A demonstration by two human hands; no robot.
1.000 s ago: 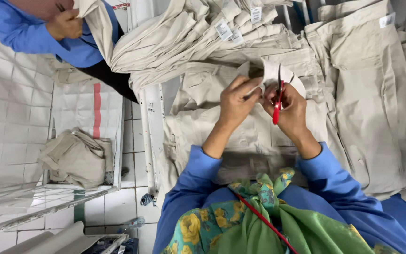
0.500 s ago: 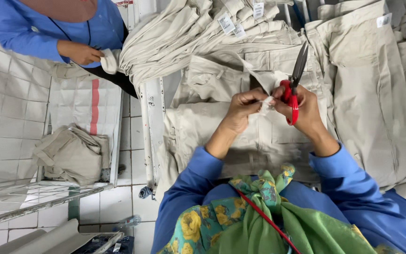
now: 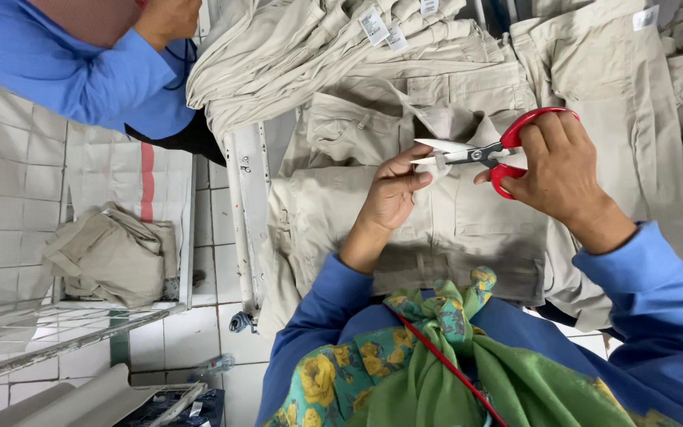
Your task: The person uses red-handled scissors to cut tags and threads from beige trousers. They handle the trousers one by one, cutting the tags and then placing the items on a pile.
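My right hand [image 3: 559, 170] grips red-handled scissors [image 3: 488, 150], blades apart and pointing left. My left hand [image 3: 393, 194] pinches a small white tag [image 3: 443, 164] between the blades, just above a beige garment [image 3: 436, 229] spread flat on the table. Both my sleeves are blue, and a green floral scarf hangs below my chin.
Stacks of folded beige garments [image 3: 318, 55] with white tags fill the far side of the table. Another person in a blue sleeve [image 3: 65, 71] stands at the upper left. A wire basket [image 3: 120, 261] on the tiled floor holds a crumpled beige garment. The table's metal edge [image 3: 243, 213] runs on the left.
My right hand has swung the scissors from upright to level, pointing left, and spread the blades around the tag held by my left hand. The other person's hand rose out of view.
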